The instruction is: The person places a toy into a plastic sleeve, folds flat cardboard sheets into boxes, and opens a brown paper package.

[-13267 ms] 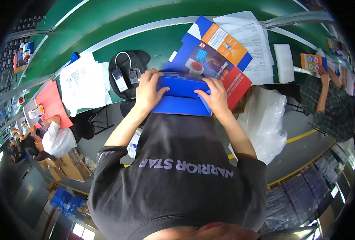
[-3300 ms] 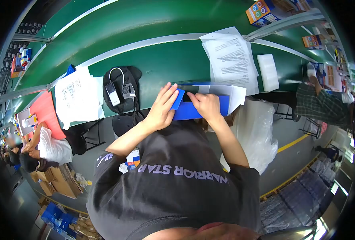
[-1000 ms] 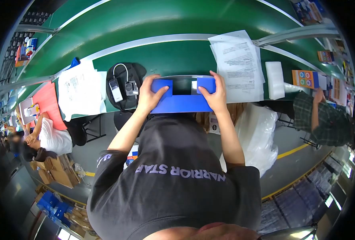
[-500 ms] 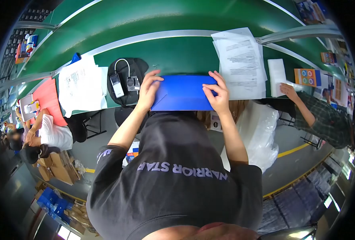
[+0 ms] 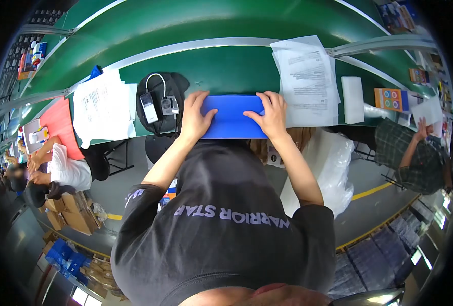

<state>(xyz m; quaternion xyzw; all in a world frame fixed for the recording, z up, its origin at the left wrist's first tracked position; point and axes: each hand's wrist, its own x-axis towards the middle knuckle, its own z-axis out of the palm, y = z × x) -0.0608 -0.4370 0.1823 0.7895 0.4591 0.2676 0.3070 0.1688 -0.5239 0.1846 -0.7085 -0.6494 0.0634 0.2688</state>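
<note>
1. With fingers bent around both ends and thumbs laid across the top, holding a blue box [image 5: 231,125] at the center of the frame, between left hand [image 5: 193,118] and right hand [image 5: 273,117].
2. Likely to buckle or dent along the middle if pressed unevenly by the thumbs.
3. Liable to slip toward the dark shirt [image 5: 226,181], off the near edge of the green table [image 5: 231,71], if released by one hand alone.
4. Easy to ruffle the printed papers [image 5: 308,84], right of center, by swinging the right hand outward; likewise to snag the white cord [image 5: 156,75] left of center with the left.
5. Hidden from this angle: underside and inside of the box, plus some fingertips behind the far edge. Impossible to tell how firmly gripped.
6. Partly covered by the right forearm: brown cardboard below the table, near the clear plastic [image 5: 333,168].
7. Hard to make out, far right: a co-worker's hand [image 5: 421,130] by a white sheet. Cut off by the dark rim, upper right: shelf goods.
</note>
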